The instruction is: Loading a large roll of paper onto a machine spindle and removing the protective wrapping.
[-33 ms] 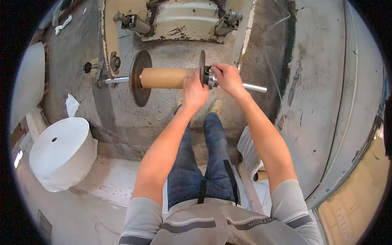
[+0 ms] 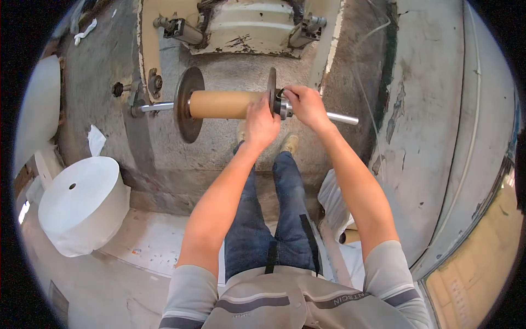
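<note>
Head view: cardboard core point(image 2: 219, 105) on a steel shaft point(image 2: 342, 118), between two metal discs. Left hand point(image 2: 261, 123) closed over the core's right end; right hand point(image 2: 307, 105) gripping the locking collar point(image 2: 283, 106) just beyond the right disc point(image 2: 272, 90).

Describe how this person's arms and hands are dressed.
Both forearms are bare, and the left hand and right hand wear no gloves. No watch or rings show. Short grey sleeves end above the elbows, part of a grey shirt with a darker band across the chest.
</note>
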